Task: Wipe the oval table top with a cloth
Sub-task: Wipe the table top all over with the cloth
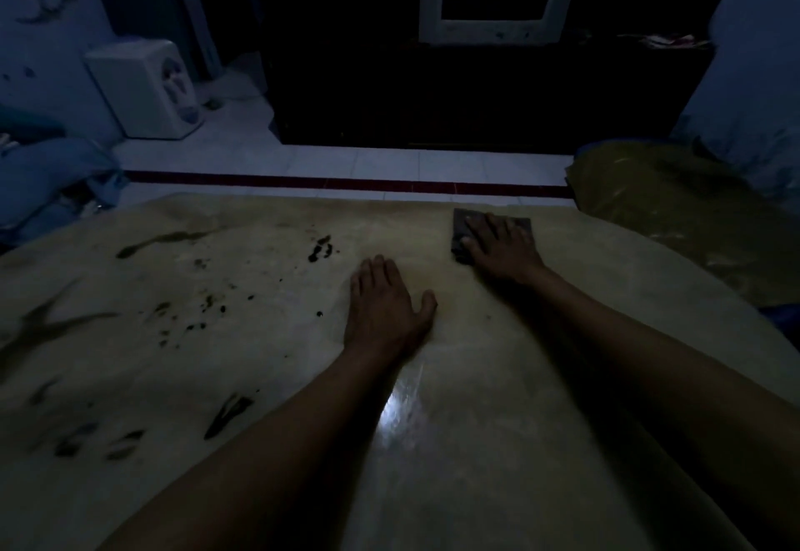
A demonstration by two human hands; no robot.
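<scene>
The pale oval table top (498, 442) fills the lower view in dim light. Dark smears and spots (208, 304) cover its left half, while the right half looks shiny. A dark folded cloth (462, 226) lies near the far edge, right of centre. My right hand (498, 247) presses flat on the cloth with fingers spread, hiding most of it. My left hand (385, 304) rests palm down on the bare table, just left of and nearer than the cloth, holding nothing.
A yellowish plastic sheet or bag (675, 213) lies by the table's far right edge. Beyond the table are a tiled floor (346, 161), a white box fan (147, 87) at left, a dark cabinet (476, 91) and blue fabric (47, 187) at far left.
</scene>
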